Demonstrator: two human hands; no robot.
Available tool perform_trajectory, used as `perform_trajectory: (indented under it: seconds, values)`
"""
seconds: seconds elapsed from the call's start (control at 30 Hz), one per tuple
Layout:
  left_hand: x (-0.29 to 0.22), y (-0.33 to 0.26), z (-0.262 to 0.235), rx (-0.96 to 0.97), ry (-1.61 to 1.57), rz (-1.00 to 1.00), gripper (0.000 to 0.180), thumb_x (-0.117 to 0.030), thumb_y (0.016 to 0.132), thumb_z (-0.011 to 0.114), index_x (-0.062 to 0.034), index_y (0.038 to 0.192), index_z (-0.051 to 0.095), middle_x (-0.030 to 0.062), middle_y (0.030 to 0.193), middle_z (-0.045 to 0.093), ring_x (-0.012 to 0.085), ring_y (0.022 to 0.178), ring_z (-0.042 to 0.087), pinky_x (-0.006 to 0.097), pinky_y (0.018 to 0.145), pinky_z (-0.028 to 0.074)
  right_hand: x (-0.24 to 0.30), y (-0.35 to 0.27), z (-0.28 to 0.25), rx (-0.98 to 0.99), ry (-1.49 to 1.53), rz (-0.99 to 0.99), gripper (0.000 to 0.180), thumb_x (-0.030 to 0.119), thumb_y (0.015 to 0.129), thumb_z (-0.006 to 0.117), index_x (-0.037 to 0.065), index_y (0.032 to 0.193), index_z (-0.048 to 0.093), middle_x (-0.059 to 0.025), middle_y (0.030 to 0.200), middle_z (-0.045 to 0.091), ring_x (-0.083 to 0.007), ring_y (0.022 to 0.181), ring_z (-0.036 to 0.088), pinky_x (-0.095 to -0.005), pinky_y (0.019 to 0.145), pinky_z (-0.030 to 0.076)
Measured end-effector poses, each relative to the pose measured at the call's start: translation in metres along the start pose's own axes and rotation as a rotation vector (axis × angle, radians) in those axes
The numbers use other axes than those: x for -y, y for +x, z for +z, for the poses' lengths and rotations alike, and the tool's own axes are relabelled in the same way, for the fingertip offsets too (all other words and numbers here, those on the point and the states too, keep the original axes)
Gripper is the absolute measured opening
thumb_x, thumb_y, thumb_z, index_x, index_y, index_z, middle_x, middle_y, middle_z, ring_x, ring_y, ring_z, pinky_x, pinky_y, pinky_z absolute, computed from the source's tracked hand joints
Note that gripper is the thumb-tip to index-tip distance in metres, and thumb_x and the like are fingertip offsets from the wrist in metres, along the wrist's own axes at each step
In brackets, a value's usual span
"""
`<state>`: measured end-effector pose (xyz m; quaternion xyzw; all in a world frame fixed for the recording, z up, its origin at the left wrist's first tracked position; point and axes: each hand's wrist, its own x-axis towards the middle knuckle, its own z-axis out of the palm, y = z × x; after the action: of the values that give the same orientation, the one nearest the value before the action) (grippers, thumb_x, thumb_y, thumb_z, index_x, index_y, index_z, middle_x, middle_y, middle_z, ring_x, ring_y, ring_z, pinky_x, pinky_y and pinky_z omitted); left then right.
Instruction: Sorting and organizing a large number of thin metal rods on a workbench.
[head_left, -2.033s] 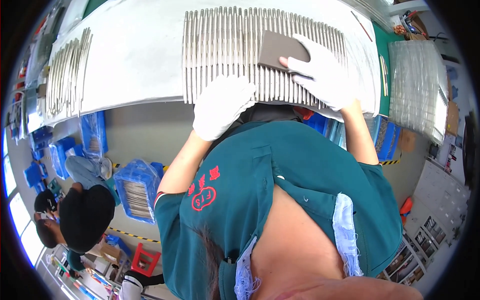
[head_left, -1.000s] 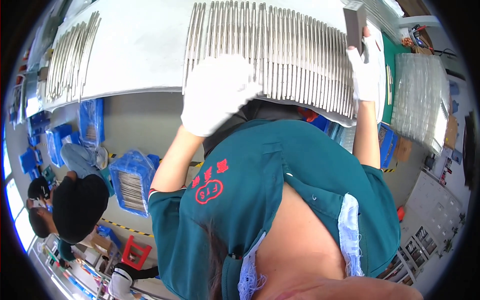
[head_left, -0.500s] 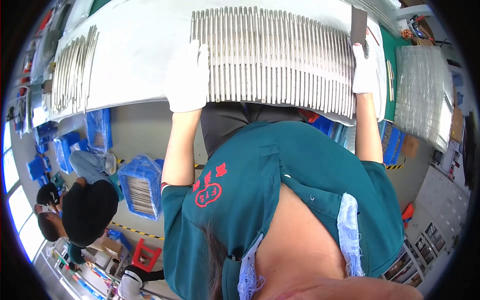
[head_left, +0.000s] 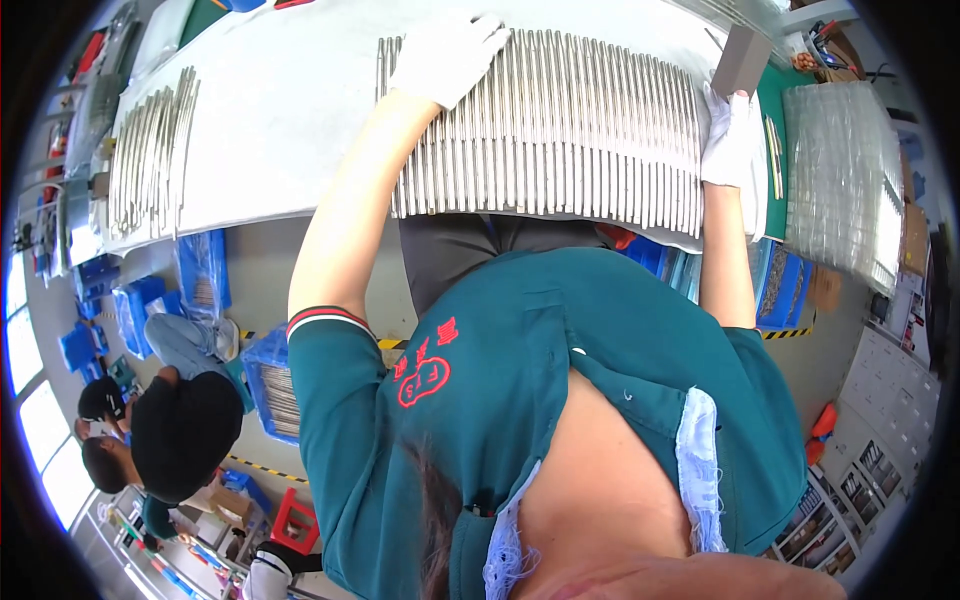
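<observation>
A long row of thin metal rods (head_left: 575, 125) lies side by side on the white-covered table (head_left: 275, 115). My left hand (head_left: 448, 58), in a white glove, rests flat over the far ends of the rods at the row's left part, its fingers stretched out to the right. It holds nothing that I can see and hides the rod ends under it. Beyond the row's right end, my gloved right hand (head_left: 728, 140) grips a grey-brown rectangular block (head_left: 743, 62), which sticks up tilted past the fingers.
A smaller group of rods (head_left: 152, 155) lies at the table's left. Clear plastic-wrapped material (head_left: 842, 175) stands at the right. Behind me on the left are a blue plastic-lined crate (head_left: 275, 385) of rods, a red stool (head_left: 295, 522) and a person in black (head_left: 185, 435).
My left hand has moved from the row's left edge up and right onto the rods' far ends. The block in my right hand has tipped to the right and shows a broader face.
</observation>
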<state>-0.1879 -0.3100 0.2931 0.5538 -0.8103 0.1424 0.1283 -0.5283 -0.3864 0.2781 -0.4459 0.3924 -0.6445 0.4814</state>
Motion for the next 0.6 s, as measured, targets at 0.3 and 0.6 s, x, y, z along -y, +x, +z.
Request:
perform_trajectory:
  seconds: [0.3, 0.6]
  values:
    - [0.008, 0.006, 0.03, -0.105, -0.197, -0.169, 0.032, -0.029, 0.093, 0.05, -0.0097, 0.113, 0.065, 0.0132, 0.111, 0.065, 0.0297, 0.104, 0.059, 0.042, 0.094, 0.045, 0.003, -0.001, 0.0, 0.02, -0.043, -0.027, 0.05, 0.017, 0.096, 0.055, -0.007, 0.137, 0.039, -0.0165, 0.13, 0.049, -0.0236, 0.113, 0.054, -0.0387, 0.1, 0.048]
    - [0.008, 0.007, 0.032, -0.051, -0.195, -0.191, 0.033, -0.03, 0.093, 0.051, -0.0115, 0.117, 0.065, 0.0117, 0.115, 0.065, 0.029, 0.109, 0.058, 0.043, 0.097, 0.043, 0.001, 0.0, -0.001, 0.031, -0.071, -0.004, 0.05, 0.016, 0.096, 0.055, -0.004, 0.139, 0.039, -0.0156, 0.132, 0.047, -0.0228, 0.114, 0.052, -0.0372, 0.099, 0.049]
